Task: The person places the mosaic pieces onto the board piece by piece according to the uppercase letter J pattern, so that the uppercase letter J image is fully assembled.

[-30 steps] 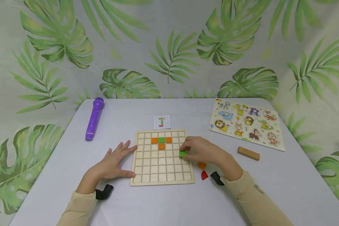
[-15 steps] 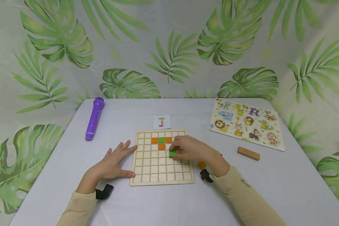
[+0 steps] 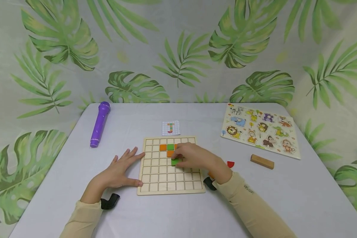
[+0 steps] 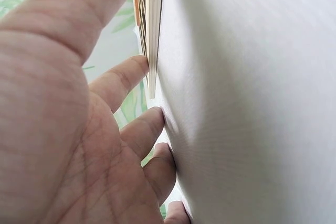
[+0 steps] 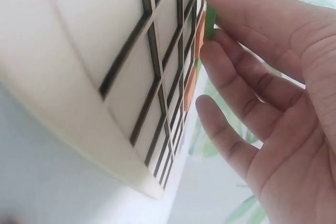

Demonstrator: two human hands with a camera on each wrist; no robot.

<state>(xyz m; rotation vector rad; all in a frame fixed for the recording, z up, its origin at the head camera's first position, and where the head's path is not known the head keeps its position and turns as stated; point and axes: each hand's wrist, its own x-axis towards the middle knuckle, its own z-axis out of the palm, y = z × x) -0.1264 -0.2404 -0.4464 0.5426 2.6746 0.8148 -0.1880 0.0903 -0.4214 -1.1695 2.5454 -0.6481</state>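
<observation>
Over the grid board [image 3: 154, 178], 5 o'clock from the lower orange tile [image 3: 170, 154], is the green tile [image 3: 174, 162]: face up, seemingly square, no long axis evident. The right hand [image 3: 193, 155] pinches it; placing seems in hand, next calling for squaring and lowering. At 9 o'clock the left hand [image 3: 118, 172] touches the grid board, fingers spread.

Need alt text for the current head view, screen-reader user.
A person's right hand has its grip on a green tile over a wooden grid board, while the left hand touches the board's left edge. A pattern card lies beyond it, a purple microphone to the left, an animal puzzle to the right.
</observation>
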